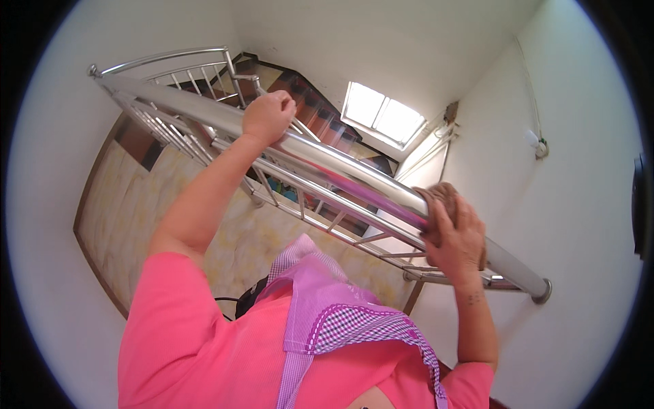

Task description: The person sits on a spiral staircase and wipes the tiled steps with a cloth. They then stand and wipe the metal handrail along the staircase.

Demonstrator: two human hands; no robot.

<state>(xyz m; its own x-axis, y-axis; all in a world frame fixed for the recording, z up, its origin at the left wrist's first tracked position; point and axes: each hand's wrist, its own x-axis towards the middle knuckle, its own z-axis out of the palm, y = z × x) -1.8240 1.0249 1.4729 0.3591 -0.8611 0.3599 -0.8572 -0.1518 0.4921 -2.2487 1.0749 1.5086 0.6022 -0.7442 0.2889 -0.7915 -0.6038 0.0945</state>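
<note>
A thick, shiny metal handrail (pixel 352 166) of a stair balustrade runs across in front of me, from upper left to lower right. My left hand (pixel 269 116) is curled into a loose fist at the rail's top, with nothing visible in it. Farther right, my right hand (pixel 458 237) presses a brown cloth (pixel 443 197) around the handrail, fingers spread over it. The cloth's underside is hidden. Below the handrail are thinner metal rails and balusters (pixel 334 221).
Beyond the balustrade, brown stairs (pixel 327 122) lie below a bright window (pixel 383 112). The handrail meets the right wall at a round flange (pixel 542 291). Marble-patterned floor (pixel 230 245) lies on my side. A cable and a bulb fitting (pixel 540 148) are on the right wall.
</note>
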